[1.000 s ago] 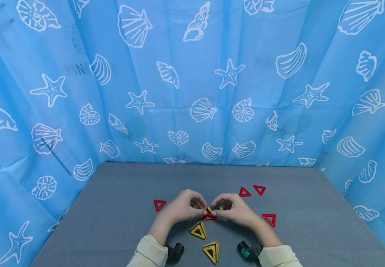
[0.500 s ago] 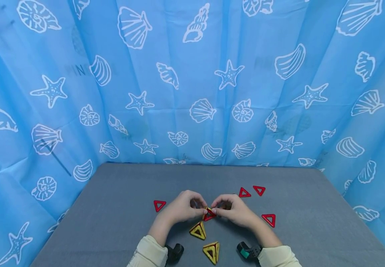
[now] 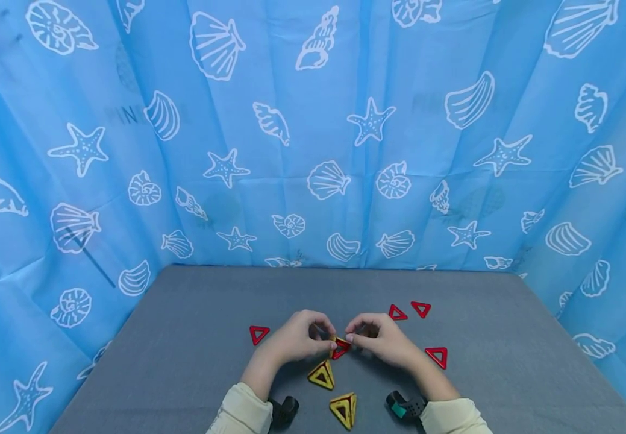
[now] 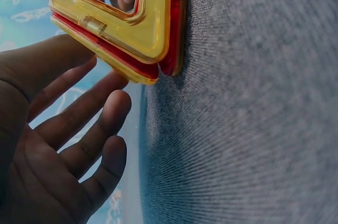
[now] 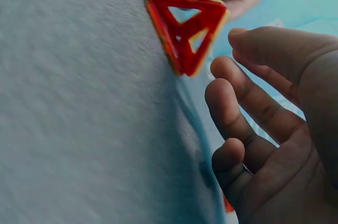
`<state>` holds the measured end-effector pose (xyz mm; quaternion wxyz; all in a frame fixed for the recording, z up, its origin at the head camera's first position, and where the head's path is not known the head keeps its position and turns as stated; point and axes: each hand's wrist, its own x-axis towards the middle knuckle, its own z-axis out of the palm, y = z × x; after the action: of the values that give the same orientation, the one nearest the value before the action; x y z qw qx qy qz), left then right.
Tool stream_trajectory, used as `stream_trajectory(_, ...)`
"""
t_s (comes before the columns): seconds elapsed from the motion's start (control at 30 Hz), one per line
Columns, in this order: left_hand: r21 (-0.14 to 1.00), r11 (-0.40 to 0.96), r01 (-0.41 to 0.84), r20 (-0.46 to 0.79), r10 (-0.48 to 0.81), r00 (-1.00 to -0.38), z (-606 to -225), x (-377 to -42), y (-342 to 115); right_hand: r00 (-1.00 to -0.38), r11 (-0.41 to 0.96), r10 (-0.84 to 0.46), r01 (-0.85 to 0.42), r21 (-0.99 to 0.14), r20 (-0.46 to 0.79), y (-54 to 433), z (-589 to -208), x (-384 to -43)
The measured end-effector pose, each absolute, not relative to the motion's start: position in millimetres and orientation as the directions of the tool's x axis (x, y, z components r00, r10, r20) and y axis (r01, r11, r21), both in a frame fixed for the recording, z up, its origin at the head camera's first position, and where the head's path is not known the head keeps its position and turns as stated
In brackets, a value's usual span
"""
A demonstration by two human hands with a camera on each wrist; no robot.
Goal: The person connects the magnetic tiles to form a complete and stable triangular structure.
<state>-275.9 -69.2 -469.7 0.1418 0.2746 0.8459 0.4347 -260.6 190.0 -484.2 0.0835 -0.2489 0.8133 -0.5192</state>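
Clearly centred between the hands, we find a glossy red-and-yellow plastic build of joined triangular frames [image 4: 132, 34]. Left hand [image 3: 303, 335]: thumb and forefinger pinch its near edge, other fingers spread loosely. Right hand [image 3: 382, 341]: fingers bent but slack, thumb apart from them, apparently holding nothing; its tips sit just beside the build, and we cannot tell whether any touches.

We judge the build light and stiff, smooth enough to slip, and likeliest to give at the seams where frames meet. We would take hold by the outer rims near the corners, one grip each side, with little squeeze.

Nearer us than the hands, between the forearms: one yellow-and-red plastic triangle piece [image 3: 324, 368], then a second yellow-and-red piece [image 3: 348, 411]. Outside the left hand, a flat red plastic triangle [image 3: 259, 329]. Beyond the right hand, two more red triangles [image 3: 420, 304]; beside its forearm, another red triangle [image 3: 436, 350]. Beneath, grey woven cloth [image 3: 204, 337].
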Motion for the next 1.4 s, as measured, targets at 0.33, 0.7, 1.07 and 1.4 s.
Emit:
stream_trajectory(0.33, 0.797, 0.499, 0.341, -0.002, 0.567, -0.824, -469.0, -275.7, -70.9, -0.925, 0.474, -0.318, -0.344, -0.811, 0.206, 213.4, -476.3, -265.8)
stream_trajectory(0.7, 0.793, 0.513, 0.328, -0.008, 0.547, -0.837, -471.4, -275.2, -74.7, -0.936, 0.633, -0.303, -0.336, -0.697, 0.176, 224.7, -479.8, -266.0)
stream_trajectory(1.07, 0.776, 0.536, 0.333, -0.014, 0.543, -0.840, -473.0, -277.0, -75.8, -0.945, 0.660, -0.299, -0.305, -0.686, 0.133, 231.4, -482.8, -267.5)
stream_trajectory(1.4, 0.783, 0.538, 0.313, -0.038, 0.544, -0.838, -473.0, -276.6, -77.2, -0.943, 0.655, -0.300, -0.313, -0.688, 0.143, 229.7, -480.0, -265.8)
